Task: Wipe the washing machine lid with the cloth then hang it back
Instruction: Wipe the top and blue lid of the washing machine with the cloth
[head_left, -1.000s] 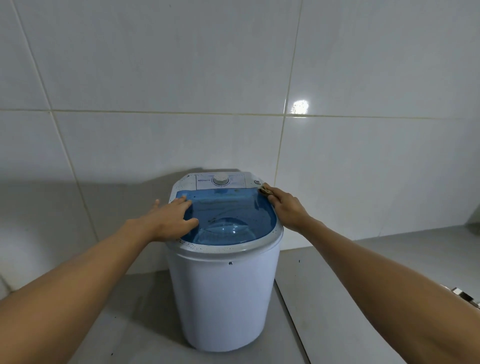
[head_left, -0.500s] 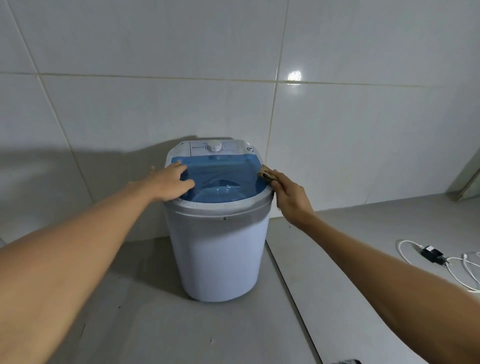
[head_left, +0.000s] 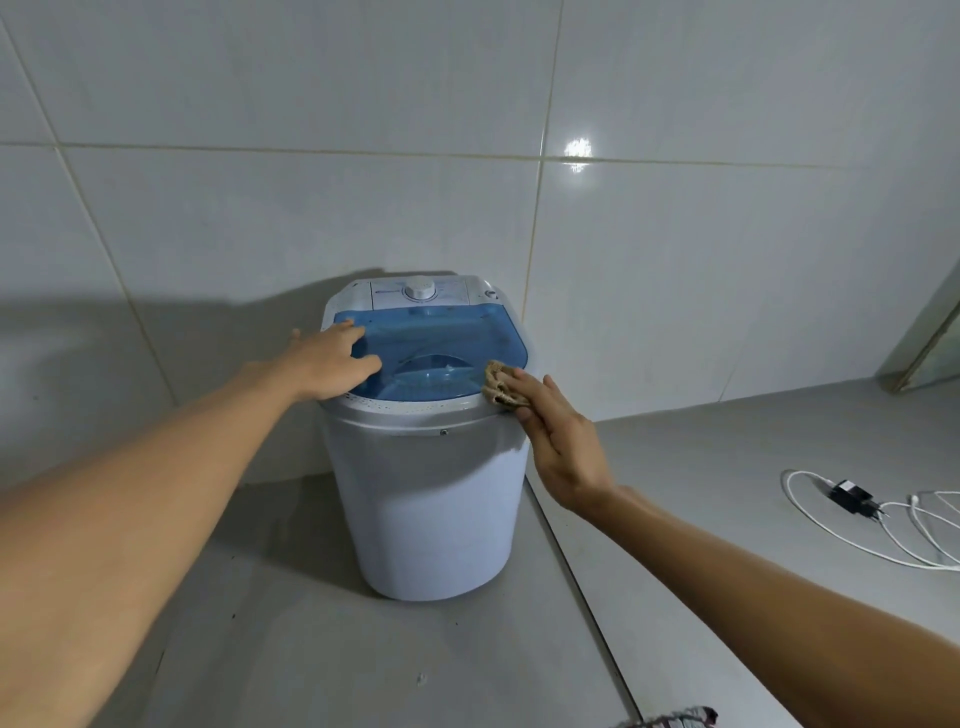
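Observation:
A small white washing machine (head_left: 431, 499) stands on the grey floor against the tiled wall. Its translucent blue lid (head_left: 441, 338) is closed, with a white control dial (head_left: 420, 290) behind it. My left hand (head_left: 332, 361) lies flat on the lid's left side, fingers spread. My right hand (head_left: 558, 436) presses a small crumpled beige cloth (head_left: 497, 385) against the lid's front right rim, fingers over the cloth.
A black charger with white cables (head_left: 852, 496) lies on the floor at the right. A doorway or frame edge (head_left: 930, 338) shows at the far right. A bit of patterned fabric (head_left: 670, 719) peeks in at the bottom edge.
My right hand has slid the cloth from the lid's back right corner along the right edge to the front right rim. The left hand stays on the lid. My view has pulled back.

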